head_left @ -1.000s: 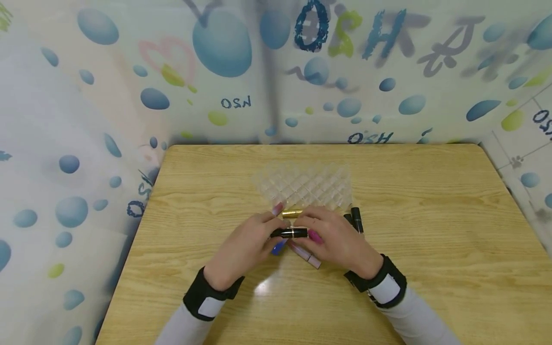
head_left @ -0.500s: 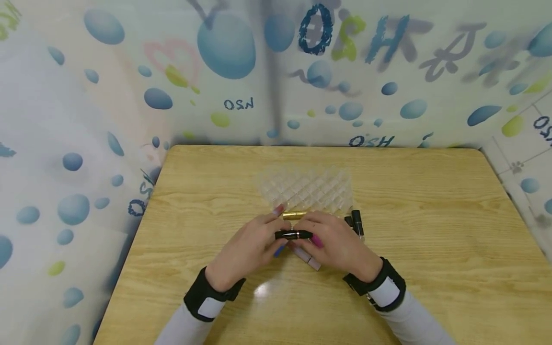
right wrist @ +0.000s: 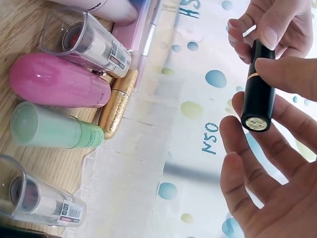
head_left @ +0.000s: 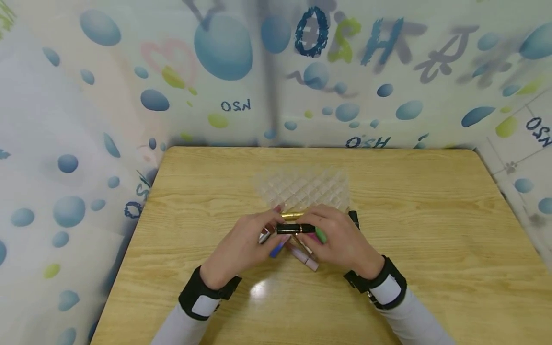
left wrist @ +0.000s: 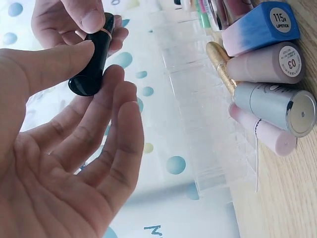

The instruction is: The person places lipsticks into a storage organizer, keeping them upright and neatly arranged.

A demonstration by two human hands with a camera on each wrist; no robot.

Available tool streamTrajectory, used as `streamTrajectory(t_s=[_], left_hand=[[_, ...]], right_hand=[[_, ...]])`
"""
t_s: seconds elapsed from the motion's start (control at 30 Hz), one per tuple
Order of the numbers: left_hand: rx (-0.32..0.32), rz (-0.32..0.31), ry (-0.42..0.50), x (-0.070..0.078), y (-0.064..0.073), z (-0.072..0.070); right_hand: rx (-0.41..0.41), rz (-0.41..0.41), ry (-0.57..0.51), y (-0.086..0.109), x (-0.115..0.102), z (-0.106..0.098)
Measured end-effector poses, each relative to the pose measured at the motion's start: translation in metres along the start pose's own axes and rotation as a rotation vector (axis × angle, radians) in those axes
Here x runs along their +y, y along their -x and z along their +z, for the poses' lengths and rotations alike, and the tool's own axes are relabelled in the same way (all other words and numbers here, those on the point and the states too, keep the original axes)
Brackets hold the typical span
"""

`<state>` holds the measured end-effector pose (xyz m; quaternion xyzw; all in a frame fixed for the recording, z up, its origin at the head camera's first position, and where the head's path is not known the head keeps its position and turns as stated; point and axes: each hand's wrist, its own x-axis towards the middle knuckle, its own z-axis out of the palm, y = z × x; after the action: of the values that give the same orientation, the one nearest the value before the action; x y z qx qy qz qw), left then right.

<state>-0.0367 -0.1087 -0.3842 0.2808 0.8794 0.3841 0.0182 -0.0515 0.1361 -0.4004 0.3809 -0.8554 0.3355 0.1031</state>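
A black lipstick tube [head_left: 295, 229] with a thin gold ring lies level between both hands, raised over the loose lipsticks. My left hand [head_left: 239, 242] pinches one end with thumb and fingers. The other end is pinched by my right hand [head_left: 345, 242]. Seen from the right wrist, the lipstick tube [right wrist: 260, 89] has a pale round label on its end, and its two halves meet at the ring. Below the hands lie a blue-and-pink lipstick [left wrist: 260, 30], a grey one [left wrist: 270, 104], a magenta tube [right wrist: 57, 82] and a green tube [right wrist: 54, 125].
A clear plastic organizer [head_left: 306, 187] with many square compartments stands beyond the hands. A gold tube [head_left: 292, 216] lies along its near side. Right of the hands is a black tube [head_left: 354, 218]. All rest on a wooden table [head_left: 414, 191] backed by a patterned curtain [head_left: 224, 48].
Both hands have risen slightly with the black lipstick tube, staying joined on it. More of the lipsticks under them now shows, including a green one beside the right hand.
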Motion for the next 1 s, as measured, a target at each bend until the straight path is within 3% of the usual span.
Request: streamTrajectory(t_s=[0.27,0.7,1.0], left_hand=[[0.044,-0.002,0.023,0.0016,-0.0017,-0.0004],[0.099,0.117,0.062,0.0023,-0.0036,0.0041],[0.132,0.057,0.088,0.0055,-0.003,0.0074]], right_hand=[[0.032,-0.007,-0.014,0.0005,0.002,0.0032],[-0.031,0.037,-0.15,0.0036,0.0027,0.0079],[-0.044,0.046,-0.192,0.0018,0.0019,0.0097]])
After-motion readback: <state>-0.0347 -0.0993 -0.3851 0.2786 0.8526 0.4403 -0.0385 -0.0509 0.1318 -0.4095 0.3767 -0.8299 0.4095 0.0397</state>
